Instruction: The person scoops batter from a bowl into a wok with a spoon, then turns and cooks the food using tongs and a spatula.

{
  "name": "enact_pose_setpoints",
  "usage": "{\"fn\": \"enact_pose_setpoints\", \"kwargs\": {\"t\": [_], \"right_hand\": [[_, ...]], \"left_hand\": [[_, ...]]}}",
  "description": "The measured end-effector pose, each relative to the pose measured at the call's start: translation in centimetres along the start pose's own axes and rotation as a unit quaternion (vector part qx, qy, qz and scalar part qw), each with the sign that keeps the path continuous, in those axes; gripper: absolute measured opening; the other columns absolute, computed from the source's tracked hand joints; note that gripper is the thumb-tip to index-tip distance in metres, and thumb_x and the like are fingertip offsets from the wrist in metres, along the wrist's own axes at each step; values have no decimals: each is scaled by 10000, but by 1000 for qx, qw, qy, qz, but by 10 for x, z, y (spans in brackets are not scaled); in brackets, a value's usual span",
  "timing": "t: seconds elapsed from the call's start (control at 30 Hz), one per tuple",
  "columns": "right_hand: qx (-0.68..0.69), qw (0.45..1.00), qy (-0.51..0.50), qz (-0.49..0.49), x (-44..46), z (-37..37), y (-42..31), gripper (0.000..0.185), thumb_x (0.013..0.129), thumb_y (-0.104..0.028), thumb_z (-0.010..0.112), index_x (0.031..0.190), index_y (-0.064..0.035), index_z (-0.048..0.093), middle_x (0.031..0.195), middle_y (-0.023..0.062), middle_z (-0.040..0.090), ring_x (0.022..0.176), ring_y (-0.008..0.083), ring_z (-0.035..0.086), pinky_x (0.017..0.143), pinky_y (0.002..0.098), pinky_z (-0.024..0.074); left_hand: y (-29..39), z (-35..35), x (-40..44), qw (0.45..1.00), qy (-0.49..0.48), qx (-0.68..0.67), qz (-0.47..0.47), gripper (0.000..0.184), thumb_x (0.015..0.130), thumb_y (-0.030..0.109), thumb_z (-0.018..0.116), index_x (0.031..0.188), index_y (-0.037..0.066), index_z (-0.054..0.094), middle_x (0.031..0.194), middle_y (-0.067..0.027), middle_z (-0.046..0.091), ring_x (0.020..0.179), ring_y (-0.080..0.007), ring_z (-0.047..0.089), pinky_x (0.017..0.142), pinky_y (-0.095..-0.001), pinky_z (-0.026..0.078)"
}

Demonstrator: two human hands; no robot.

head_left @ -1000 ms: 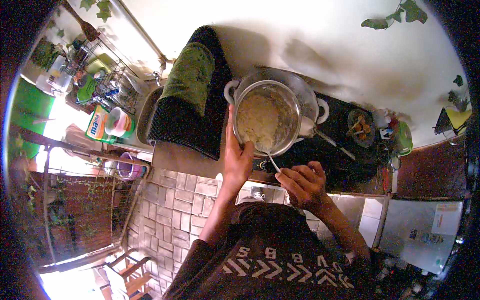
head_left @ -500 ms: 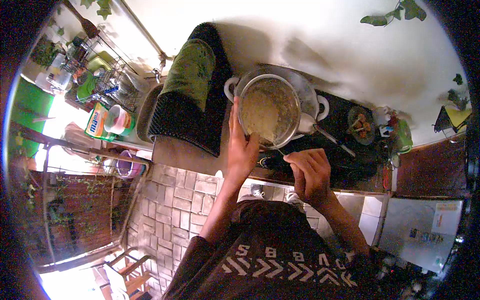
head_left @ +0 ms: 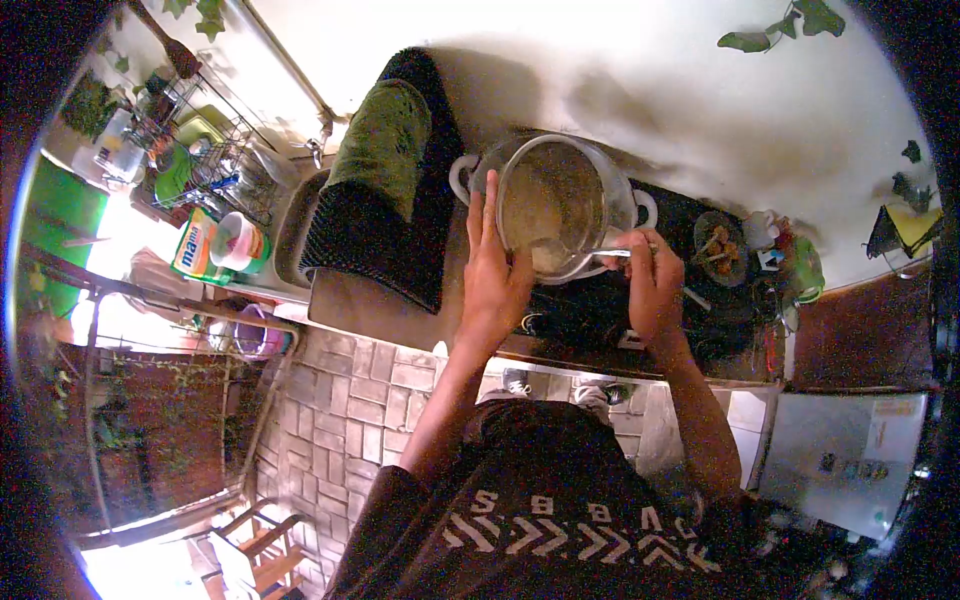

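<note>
The bowl (head_left: 588, 195) is held at a tilt, above the two-handled pot (head_left: 622, 200) from where I stand, its mouth turned towards the person; whether it touches the pot, I can't tell. The left hand (head_left: 493, 285) props its near left side, fingers stretched along the outer wall and close together, thumb at the rim. The right hand (head_left: 655, 290) pinches the handle of a spoon (head_left: 608, 252) at the bowl's lower right edge. A pale mixture (head_left: 533, 215) lies inside (thick or runny, it's too dim to say).

I take the step in hand to be working that mixture with the spoon. The next move, to my mind, calls for a firm left-hand hold against the spoon's push and a right wrist loose enough to follow the curved wall.
</note>
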State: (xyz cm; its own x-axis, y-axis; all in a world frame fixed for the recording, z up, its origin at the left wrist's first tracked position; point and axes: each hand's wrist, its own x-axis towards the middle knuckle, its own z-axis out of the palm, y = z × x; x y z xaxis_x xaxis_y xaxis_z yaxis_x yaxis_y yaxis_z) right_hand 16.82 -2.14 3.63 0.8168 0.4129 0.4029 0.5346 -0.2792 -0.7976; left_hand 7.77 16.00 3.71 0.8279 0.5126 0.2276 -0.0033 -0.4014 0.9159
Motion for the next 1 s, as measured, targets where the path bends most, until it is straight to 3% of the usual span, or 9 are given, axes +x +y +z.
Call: {"fn": "enact_pose_setpoints", "kwargs": {"t": [0.07, 0.2, 0.37, 0.47, 0.57, 0.8, 0.9, 0.97, 1.0], "right_hand": [[91, 987, -11, 129, 9, -1, 9, 338, 1044, -263, 441, 923, -2, 619, 759, 109, 692, 707, 152, 652, 641, 276, 484], [163, 967, -31, 192, 13, 6, 36, 325, 1043, -293, 433, 939, -38, 606, 781, 118, 694, 701, 141, 645, 607, 270, 470], [318, 904, -16, 286, 14, 13, 55, 315, 1015, -353, 480, 1012, -50, 568, 856, 127, 693, 718, 183, 651, 610, 300, 481], [363, 883, -9, 298, 21, 6, 49, 316, 1008, -356, 492, 1021, -48, 562, 869, 128, 687, 723, 191, 645, 623, 314, 486], [320, 897, 6, 305, 33, 0, 44, 306, 1011, -344, 489, 1020, -47, 563, 875, 128, 684, 721, 190, 635, 634, 319, 487], [361, 900, 20, 243, 46, 5, 34, 312, 1019, -349, 477, 1014, -50, 566, 869, 122, 683, 720, 180, 631, 630, 314, 486], [365, 893, 25, 261, 42, 10, 34, 310, 1024, -355, 475, 1010, -60, 569, 858, 116, 682, 710, 174, 628, 625, 301, 479], [343, 905, 54, 248, 39, 13, 35, 314, 1031, -362, 470, 1016, -64, 570, 852, 120, 682, 704, 167, 626, 619, 285, 467], [342, 905, 53, 248, 36, 12, 32, 314, 1031, -362, 470, 1016, -64, 570, 852, 120, 682, 704, 167, 626, 619, 285, 467]], "left_hand": [[3, 0, 3, 999, 21, 0, 32, 894, 824, -30, 536, 1584, 235, 147, 1590, -252, 191, 1396, -480, 326, 1062, -452, 429], [-20, 7, 11, 992, 46, 33, 109, 884, 816, -36, 534, 1581, 208, 163, 1581, -268, 199, 1419, -472, 292, 1094, -459, 393], [-27, 2, 15, 987, 54, -100, 115, 831, 815, -66, 511, 1562, 50, 165, 1581, -239, 237, 1471, -377, 244, 1194, -410, 230], [-25, -3, 16, 981, 56, -151, 107, 828, 805, -87, 484, 1558, 15, 154, 1584, -216, 250, 1472, -326, 256, 1198, -385, 208], [-23, -8, 18, 962, 50, -255, 80, 842, 784, -111, 445, 1561, 6, 140, 1581, -194, 263, 1462, -265, 266, 1194, -360, 201], [-24, -7, 11, 964, 50, -260, 17, 839, 787, -108, 431, 1563, 12, 137, 1552, -201, 308, 1435, -262, 311, 1184, -350, 220], [-15, -7, 6, 945, 46, -315, -76, 818, 801, -101, 430, 1562, 16, 153, 1544, -194, 321, 1418, -270, 335, 1181, -354, 230], [-28, -4, 8, 969, 52, -241, 26, 796, 813, -94, 432, 1557, 16, 173, 1538, -186, 332, 1408, -267, 345, 1177, -356, 244], [-27, -4, 7, 969, 53, -242, 25, 796, 813, -94, 432, 1557, 16, 173, 1538, -186, 332, 1408, -267, 345, 1177, -356, 244]]}}
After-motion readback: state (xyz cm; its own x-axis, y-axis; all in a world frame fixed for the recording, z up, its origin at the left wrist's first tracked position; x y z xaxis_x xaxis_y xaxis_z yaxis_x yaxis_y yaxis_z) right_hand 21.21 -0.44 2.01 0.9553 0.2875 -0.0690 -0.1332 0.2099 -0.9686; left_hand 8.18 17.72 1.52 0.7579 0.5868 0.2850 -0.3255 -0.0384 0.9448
